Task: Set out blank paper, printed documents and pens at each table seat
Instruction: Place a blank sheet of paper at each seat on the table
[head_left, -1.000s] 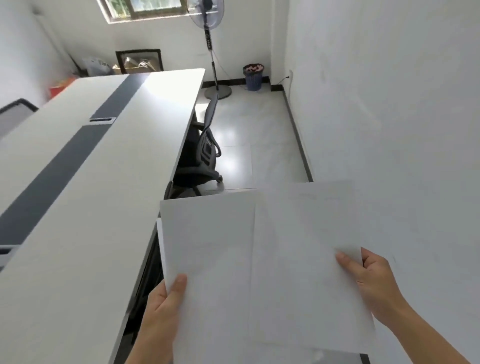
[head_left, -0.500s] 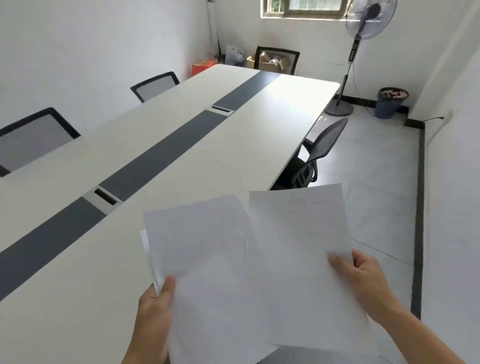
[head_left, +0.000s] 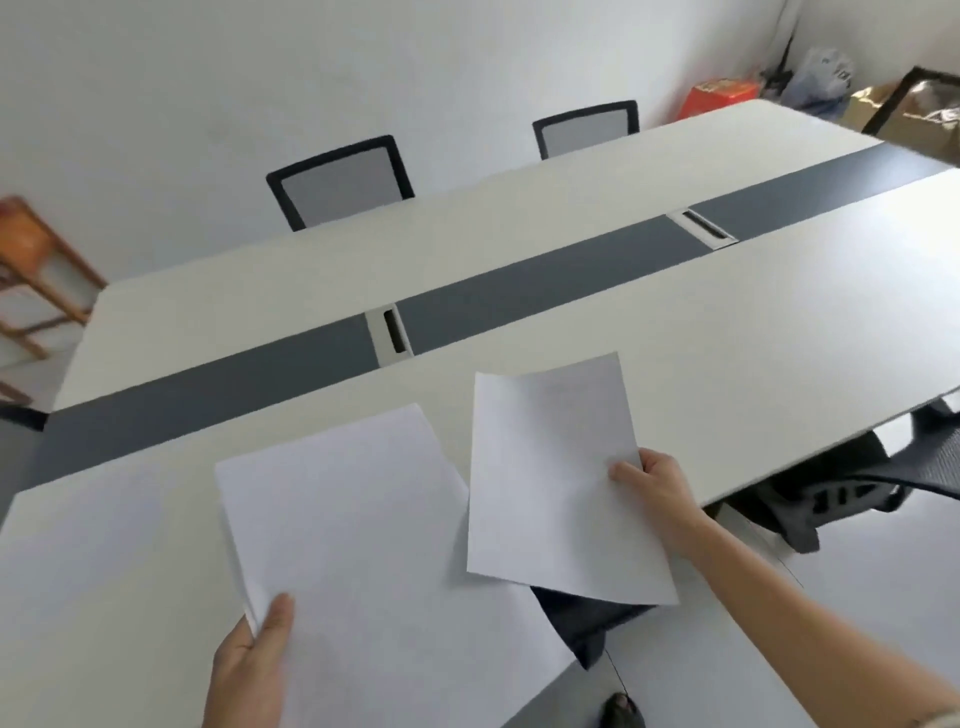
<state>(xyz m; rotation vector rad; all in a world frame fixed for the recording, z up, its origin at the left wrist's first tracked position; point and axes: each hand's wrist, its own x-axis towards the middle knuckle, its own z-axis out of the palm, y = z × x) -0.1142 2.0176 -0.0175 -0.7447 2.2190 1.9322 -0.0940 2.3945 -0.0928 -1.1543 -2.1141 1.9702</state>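
Observation:
My left hand (head_left: 254, 657) grips a thin stack of white paper (head_left: 353, 519) by its lower left edge, thumb on top. My right hand (head_left: 657, 493) pinches a single white sheet (head_left: 550, 478) at its right edge; faint print shows through near its top. Both are held just above the near side of the long white table (head_left: 753, 338), and the two lots of paper are now apart. No pens are visible.
A dark grey strip (head_left: 519, 283) with two cable slots runs down the table's middle. Two mesh-backed chairs (head_left: 340, 179) stand at the far side. A black chair (head_left: 841, 483) is tucked under the near edge to my right. Boxes and bags sit in the far corner.
My view has swung left from the wall and floor to face the table. The right hand has drawn its sheet away from the stack, and both are now over the tabletop.

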